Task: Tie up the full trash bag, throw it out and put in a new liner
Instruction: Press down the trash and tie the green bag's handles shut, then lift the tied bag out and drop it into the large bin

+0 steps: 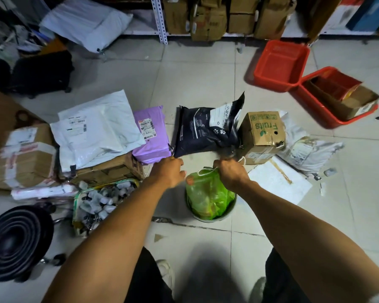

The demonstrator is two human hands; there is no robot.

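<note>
Bag [208, 195], green and full, sits in a small round bin [229, 212] on the tiled floor [195, 68], low centre in view, just ahead of the person's knees. A white drawstring [204, 173] runs along its gathered mouth. The right hand [230, 173], at the bag's 12 to 1 o'clock, is curled round the bunched top and the string. The left hand [170, 172] hangs at the bag's 10 o'clock with its fingers curled; whether it pinches the other end of the string or anything at all, I cannot tell, since the fingertips are hidden.

Judged from here, the knot is not yet made, and several things could spoil it. If only one side of the string is pulled, the mouth may cinch unevenly and leave a gap for rubbish to spill through when lifted. The film looks thin, so a hard tug could tear it at the string channel or snap the cord. Lifting before the knot holds may drag the light bin up with the bag, or tip it.

Clutter crowds close: a black pouch [208, 132] at 12 o'clock, a fruits box [264, 132] at 1 o'clock, a purple parcel [151, 132] at 11 o'clock, and a clear sack [101, 201] of small items at 9 o'clock. A swinging bag could knock these or snag on a box corner.
</note>
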